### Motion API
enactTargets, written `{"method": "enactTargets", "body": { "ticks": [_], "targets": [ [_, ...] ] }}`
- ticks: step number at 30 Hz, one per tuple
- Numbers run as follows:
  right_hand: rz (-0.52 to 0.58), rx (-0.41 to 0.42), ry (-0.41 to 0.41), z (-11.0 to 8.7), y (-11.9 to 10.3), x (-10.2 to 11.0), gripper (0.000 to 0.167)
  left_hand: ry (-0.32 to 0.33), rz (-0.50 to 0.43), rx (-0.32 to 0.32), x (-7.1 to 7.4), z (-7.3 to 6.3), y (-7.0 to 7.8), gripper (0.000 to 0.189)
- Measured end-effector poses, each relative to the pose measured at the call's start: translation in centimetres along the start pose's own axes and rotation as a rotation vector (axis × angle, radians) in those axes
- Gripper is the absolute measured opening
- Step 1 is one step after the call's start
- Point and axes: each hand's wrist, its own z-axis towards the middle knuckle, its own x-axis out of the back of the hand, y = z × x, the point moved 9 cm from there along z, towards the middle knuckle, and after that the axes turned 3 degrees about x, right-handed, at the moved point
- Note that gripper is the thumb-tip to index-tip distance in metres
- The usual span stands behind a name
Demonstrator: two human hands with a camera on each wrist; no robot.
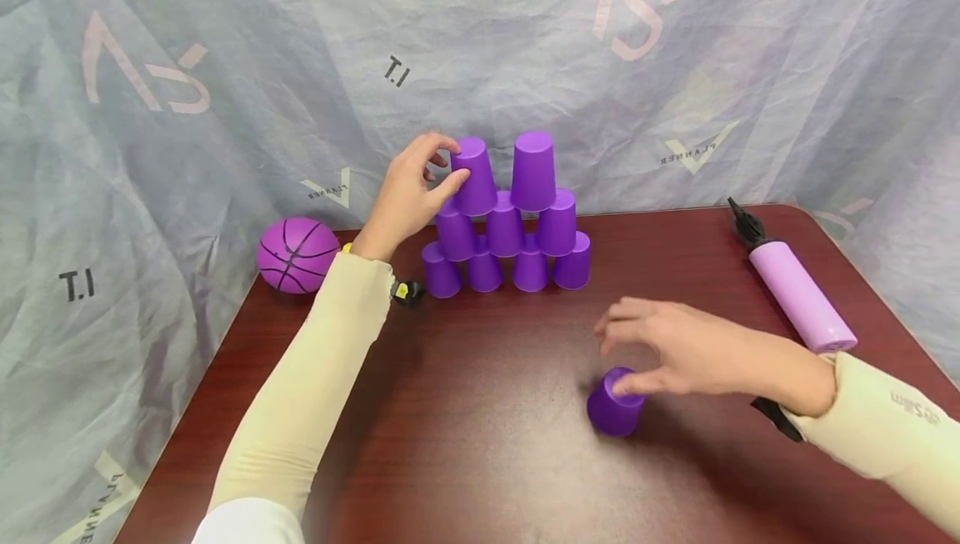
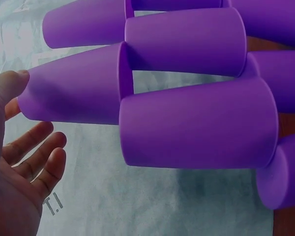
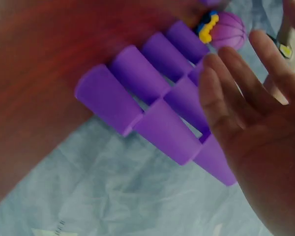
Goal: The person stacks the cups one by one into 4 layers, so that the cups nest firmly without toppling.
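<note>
Upside-down purple cups stand stacked in a pyramid, with several in the bottom row (image 1: 529, 271), three in the middle row (image 1: 506, 229) and two on top. My left hand (image 1: 416, 186) is at the left top cup (image 1: 474, 179), its thumb and index finger pinching the upper end. In the left wrist view that cup (image 2: 76, 88) rests on the middle row, and the other fingers are spread off it. Nearer to me, a single purple cup (image 1: 611, 411) stands upside down on the table. Above and beside it hovers my right hand (image 1: 675, 344), fingers loosely bent and holding nothing.
A purple basketball (image 1: 298, 255) sits at the table's back left, with something yellow beside it. On the right lies a pink hand pump (image 1: 801, 294) with a black nozzle. A printed grey cloth (image 1: 450, 19) hangs behind the dark red table (image 1: 480, 444).
</note>
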Motion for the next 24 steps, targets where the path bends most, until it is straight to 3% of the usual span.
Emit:
{"method": "enactTargets", "body": {
  "ticks": [3, 6, 9, 12, 17, 21, 24],
  "targets": [
    [0.020, -0.032, -0.075, -1.2, -0.1, -1.6, 0.029, -0.013, -0.006, 0.003, -0.3, 0.0, 0.0, 0.028],
    [0.057, -0.039, -0.098, -1.9, -0.2, -2.6, 0.031, -0.024, -0.006, 0.015, -0.5, 0.1, -0.1, 0.029],
    [0.081, -0.008, -0.078, -1.9, -0.4, -2.8, 0.031, -0.027, -0.005, 0.028, -0.6, 0.0, -0.4, 0.029],
    [0.082, 0.043, -0.002, -1.2, -0.5, -2.0, 0.028, -0.033, -0.006, 0.046, -0.6, -0.1, -0.6, 0.029],
    [0.072, 0.135, 0.187, 1.5, -0.4, 2.8, 0.026, -0.029, -0.001, 0.046, -0.5, -0.1, -0.7, 0.030],
    [0.041, 0.242, 0.363, 4.7, -1.0, 8.7, 0.023, -0.027, 0.006, 0.040, -0.5, 0.0, -0.6, 0.029],
    [-0.005, 0.275, 0.511, 7.1, -1.2, 13.4, 0.020, -0.033, 0.008, 0.049, -0.6, 0.0, -0.6, 0.030]
  ]
}}
